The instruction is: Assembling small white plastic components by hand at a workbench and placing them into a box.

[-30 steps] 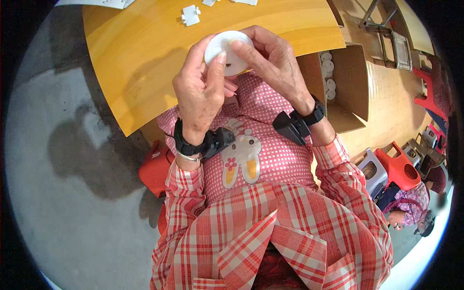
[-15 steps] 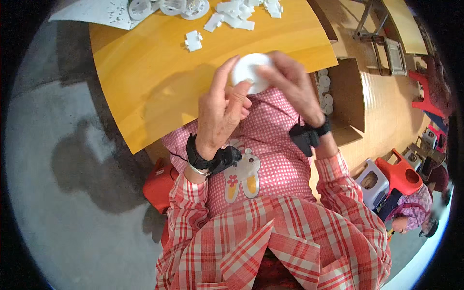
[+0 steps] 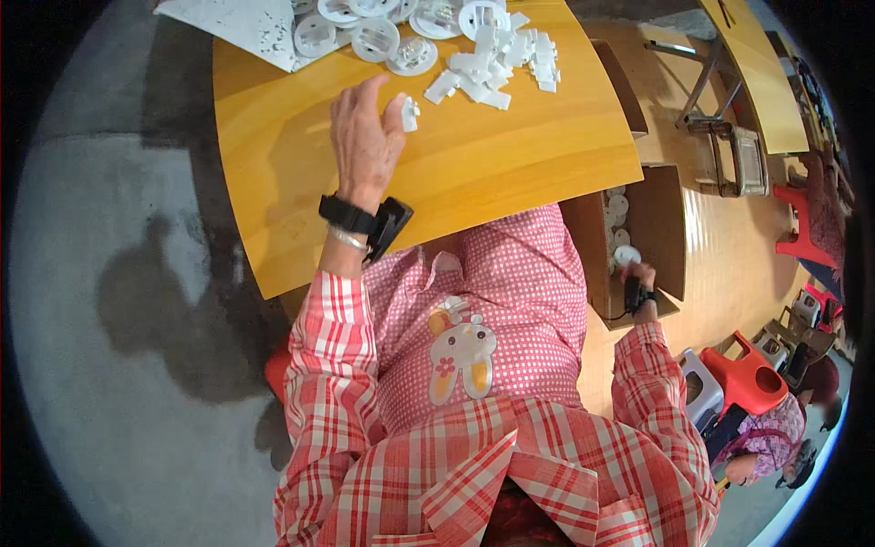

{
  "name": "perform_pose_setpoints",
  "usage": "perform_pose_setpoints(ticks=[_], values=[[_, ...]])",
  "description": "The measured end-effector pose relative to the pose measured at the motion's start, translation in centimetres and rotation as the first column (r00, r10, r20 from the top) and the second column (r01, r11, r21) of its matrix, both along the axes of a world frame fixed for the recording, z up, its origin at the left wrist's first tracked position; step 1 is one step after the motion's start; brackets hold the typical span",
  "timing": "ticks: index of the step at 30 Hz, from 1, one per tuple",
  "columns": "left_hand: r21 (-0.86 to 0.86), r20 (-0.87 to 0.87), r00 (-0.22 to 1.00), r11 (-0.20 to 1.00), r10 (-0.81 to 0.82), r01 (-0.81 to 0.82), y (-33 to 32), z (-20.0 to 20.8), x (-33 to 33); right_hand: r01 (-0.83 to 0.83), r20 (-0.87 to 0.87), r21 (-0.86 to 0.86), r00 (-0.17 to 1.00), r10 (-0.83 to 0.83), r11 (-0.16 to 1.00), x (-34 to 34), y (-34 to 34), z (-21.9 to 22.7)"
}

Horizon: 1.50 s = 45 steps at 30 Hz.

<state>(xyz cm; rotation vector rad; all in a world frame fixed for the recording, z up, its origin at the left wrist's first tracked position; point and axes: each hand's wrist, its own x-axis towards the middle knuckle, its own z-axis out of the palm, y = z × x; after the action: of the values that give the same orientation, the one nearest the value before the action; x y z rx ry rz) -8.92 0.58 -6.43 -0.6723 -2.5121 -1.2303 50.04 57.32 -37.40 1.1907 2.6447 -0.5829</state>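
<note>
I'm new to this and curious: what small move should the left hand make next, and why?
Probably the left hand should close finger and thumb on the lone white piece: its thumb is at the piece, its index finger apart. The right hand is away at the cardboard box, by a white disc.

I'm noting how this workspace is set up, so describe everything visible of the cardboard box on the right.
The cardboard box is brown and open-topped, standing beside the table. White round discs lie inside, along its left side. The right hand is at its near end, by one disc; whether it touches the cardboard is unclear.
</note>
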Motion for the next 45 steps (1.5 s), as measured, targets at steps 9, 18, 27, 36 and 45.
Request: perform_pose_setpoints(ticks=[9, 18, 27, 36, 45], values=[[-0.417, -0.289, 0.926, 0.903, -0.242, 0.105, 3.1, 1.6, -4.1, 0.277, 0.015, -0.942, 0.604, -0.797, 0.191, -15.9, -20.4, 5.3], [-0.527, -0.120, 0.968, 0.840, -0.221, 0.126, 0.3, 1.2, -4.9, 0.338, -0.710, -0.427, 0.449, -0.543, 0.839, -25.4, -16.8, 15.1], [-0.586, -0.189, 0.961, 0.809, -0.200, 0.053, -2.9, 1.7, -2.3, -0.266, -0.831, 0.055, 0.523, 0.191, 0.963, -44.5, -32.0, 31.8], [-0.411, -0.020, 0.999, 0.912, -0.034, 0.023, -5.7, 2.1, -1.0, -0.683, -0.734, 0.231, 0.346, 0.585, 0.693, -52.7, -40.6, 31.6], [0.831, 0.545, 0.475, 0.368, -0.691, -0.417, -9.3, 2.6, 4.5, -0.747, -0.455, 0.518, 0.172, 0.874, 0.417, -55.3, -40.9, 30.5]])
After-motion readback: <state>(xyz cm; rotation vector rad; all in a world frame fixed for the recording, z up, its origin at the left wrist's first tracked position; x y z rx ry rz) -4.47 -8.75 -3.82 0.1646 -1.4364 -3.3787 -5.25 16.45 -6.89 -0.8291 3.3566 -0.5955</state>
